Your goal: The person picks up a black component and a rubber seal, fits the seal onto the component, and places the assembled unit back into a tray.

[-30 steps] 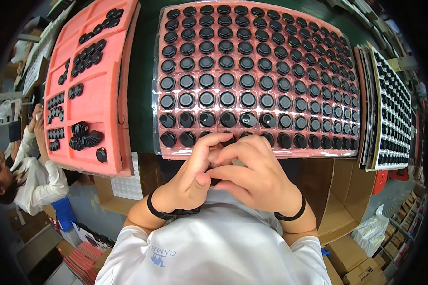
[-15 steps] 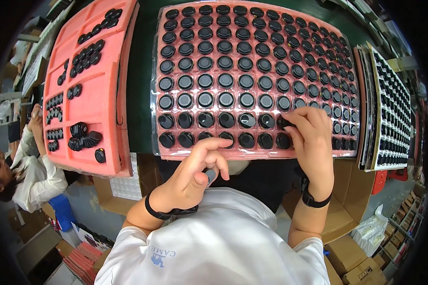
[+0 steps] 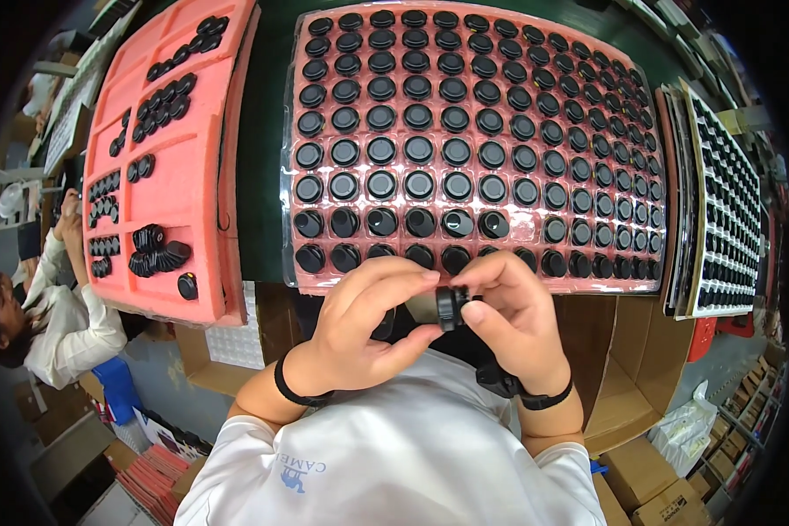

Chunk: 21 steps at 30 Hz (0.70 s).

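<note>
In front of my chest, my right hand [image 3: 515, 320] pinches a ribbed, round black lens-like part [image 3: 450, 307] between thumb and fingers. My left hand [image 3: 359, 316] is curled at its left side, with index and thumb tips close to its rim. A small dark piece [image 3: 383, 325] sits within my left hand's bent fingers, mostly hidden. Just beyond the hands lies a clear plastic tray [image 3: 287, 219] on pink foam, filled with rows of similar round black parts [image 3: 457, 185]. One cell [image 3: 524, 229] in its second row from me holds no part.
To the left, a pink foam tray [image 3: 171, 145] carries groups of black parts. A stack of trays topped by a white one [image 3: 719, 202] stands right. Cardboard boxes [image 3: 627, 377] are below the table edge. Another person [image 3: 61, 324] works at far left.
My right hand has lifted a black part out of the tray and brought it toward my chest. My left hand has turned and moved right, meeting it.
</note>
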Motion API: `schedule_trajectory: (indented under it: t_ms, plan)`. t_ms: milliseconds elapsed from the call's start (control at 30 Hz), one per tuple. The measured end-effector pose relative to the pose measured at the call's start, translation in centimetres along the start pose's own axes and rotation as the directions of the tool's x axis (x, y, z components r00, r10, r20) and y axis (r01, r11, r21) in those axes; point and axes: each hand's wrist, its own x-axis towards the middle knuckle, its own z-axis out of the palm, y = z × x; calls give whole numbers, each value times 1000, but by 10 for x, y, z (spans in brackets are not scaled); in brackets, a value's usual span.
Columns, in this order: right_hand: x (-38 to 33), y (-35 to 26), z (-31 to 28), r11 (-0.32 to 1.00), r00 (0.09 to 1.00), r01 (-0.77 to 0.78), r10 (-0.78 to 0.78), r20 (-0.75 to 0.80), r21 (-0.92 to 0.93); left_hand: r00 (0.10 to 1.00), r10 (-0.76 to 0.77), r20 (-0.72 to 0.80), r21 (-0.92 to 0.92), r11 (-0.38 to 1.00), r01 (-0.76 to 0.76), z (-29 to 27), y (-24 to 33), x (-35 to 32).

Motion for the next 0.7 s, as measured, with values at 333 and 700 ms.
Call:
schedule_trajectory:
  t_ms: [333, 700]
  plan:
    - [2, 11, 11, 989, 999, 51, -49, 20, -136, 1000, 18, -4, 60, 998, -18, -3, 2, -7]
    - [8, 20, 11, 860, 994, -105, 110, 20, 500, 977, -212, 2, -428, 883, 192, -6, -2, -10]
